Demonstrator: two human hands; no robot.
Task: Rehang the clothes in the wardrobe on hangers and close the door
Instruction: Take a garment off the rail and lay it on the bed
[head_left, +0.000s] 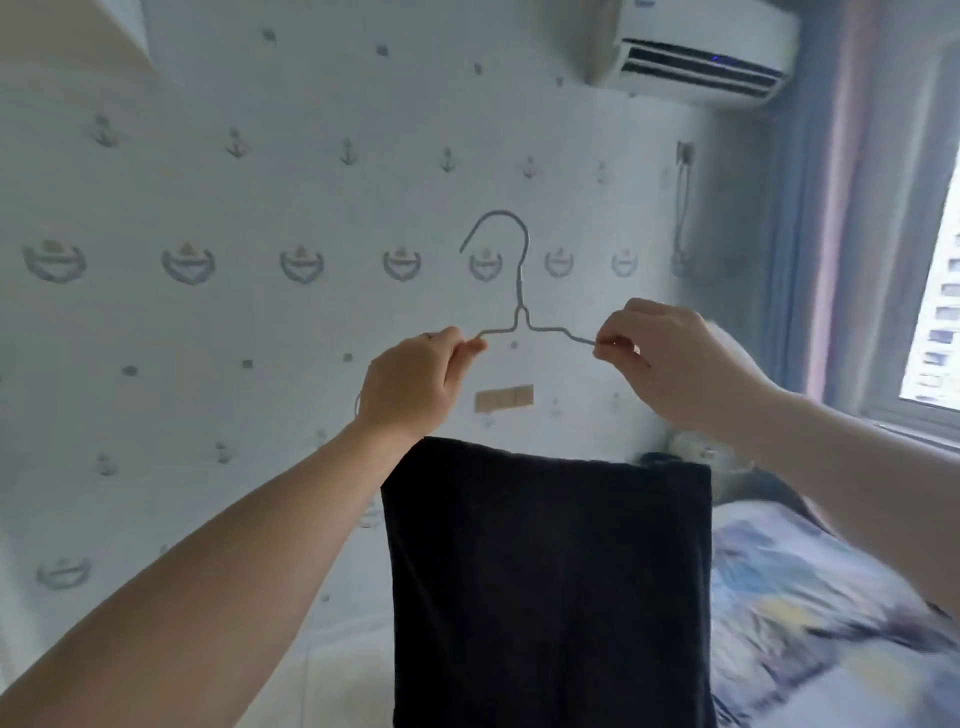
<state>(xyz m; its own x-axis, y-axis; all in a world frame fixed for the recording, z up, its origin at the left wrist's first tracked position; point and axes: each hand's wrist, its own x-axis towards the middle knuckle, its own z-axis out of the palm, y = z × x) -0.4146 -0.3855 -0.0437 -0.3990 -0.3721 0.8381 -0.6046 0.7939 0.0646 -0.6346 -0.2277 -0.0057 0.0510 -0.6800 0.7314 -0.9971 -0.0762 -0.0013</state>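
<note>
Your left hand (410, 384) and right hand (675, 358) each pinch the wire hanger (519, 291), dark garment (545, 571) draped; next, hook it in the wardrobe.

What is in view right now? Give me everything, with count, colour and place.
hanger: one, grey wire, mid-frame, hook up
garment: one, black, hangs below the hands down to the lower edge
air conditioner: one, white, high on the wall, upper right
wall: one, pale with grey anchors and crests, behind everything
tan patch: one, beige, on the wall under the hanger
curtain: one, blue-grey and pink, right
window: one, bright, right edge
bed cover: one, blue, white and yellow pattern, lower right
left hand: one, pinches the hanger's left shoulder
right hand: one, pinches the hanger's right shoulder
</note>
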